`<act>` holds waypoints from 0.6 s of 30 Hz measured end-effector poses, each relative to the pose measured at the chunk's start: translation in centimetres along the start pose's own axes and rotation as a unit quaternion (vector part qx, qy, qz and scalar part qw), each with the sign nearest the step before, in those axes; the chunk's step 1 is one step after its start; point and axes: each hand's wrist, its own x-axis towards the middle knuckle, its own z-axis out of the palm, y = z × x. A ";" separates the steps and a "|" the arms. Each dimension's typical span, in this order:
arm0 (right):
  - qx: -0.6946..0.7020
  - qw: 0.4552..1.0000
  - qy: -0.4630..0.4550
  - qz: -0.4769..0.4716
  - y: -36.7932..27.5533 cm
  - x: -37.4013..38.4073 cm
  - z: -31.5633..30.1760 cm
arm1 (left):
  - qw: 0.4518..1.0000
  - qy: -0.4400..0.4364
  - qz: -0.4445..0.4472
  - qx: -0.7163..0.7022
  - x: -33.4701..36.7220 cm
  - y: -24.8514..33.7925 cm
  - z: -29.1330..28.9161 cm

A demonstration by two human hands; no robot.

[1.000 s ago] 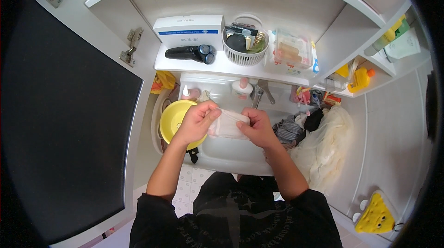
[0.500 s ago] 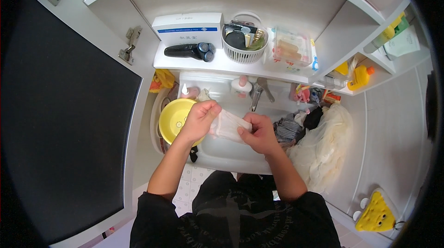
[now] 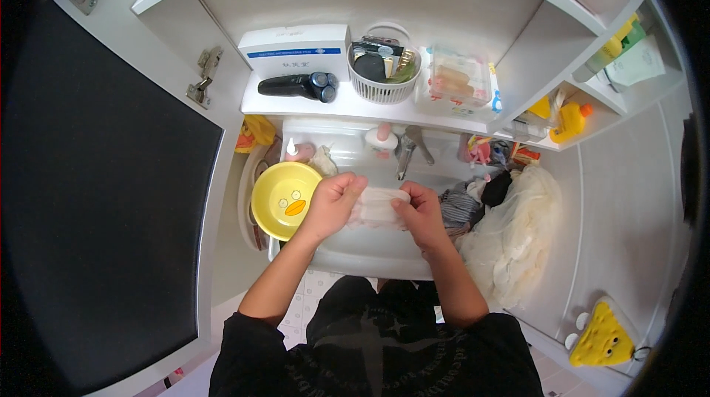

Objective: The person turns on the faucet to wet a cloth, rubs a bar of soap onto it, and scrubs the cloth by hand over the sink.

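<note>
A thin, pale pinkish-white piece of cloth [image 3: 378,207] is stretched between my two hands above the white sink [image 3: 355,250]. My left hand [image 3: 331,208] is closed on the cloth's left end, with the thumb on top. Its right end is pinched between the thumb and fingers of my right hand [image 3: 421,216]. What kind of cloth item it is, I cannot tell. Just left of my left hand stands a yellow basin [image 3: 270,191] with a cartoon face inside.
A faucet [image 3: 404,153] and a pump bottle [image 3: 381,139] stand at the sink's back. Striped and dark clothes [image 3: 462,206] lie at its right beside a pile of cream tulle [image 3: 510,241]. Above, a shelf [image 3: 296,105] holds a shaver [image 3: 296,87] and a basket [image 3: 384,91].
My hands have moved slightly down and right, and the cloth between them now hangs more level. My left hand has come away from over the basin, uncovering its cartoon face.
</note>
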 end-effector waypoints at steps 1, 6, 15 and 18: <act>-0.001 1.000 0.004 -0.001 0.2 0.0 -0.3 | 1.000 -0.001 -0.007 0.002 0.2 -0.1 0.6; 0.071 0.997 -0.012 0.026 2.9 0.1 -3.4 | 0.996 -0.013 -0.072 -0.042 0.1 -1.4 3.4; -0.390 0.857 0.272 -0.198 -4.3 -2.5 -9.2 | 0.990 -0.038 -0.106 -0.082 0.5 -2.1 5.7; -0.462 0.765 0.354 -0.274 -9.1 -1.7 -11.6 | 0.984 -0.015 -0.103 -0.147 0.7 -4.1 5.7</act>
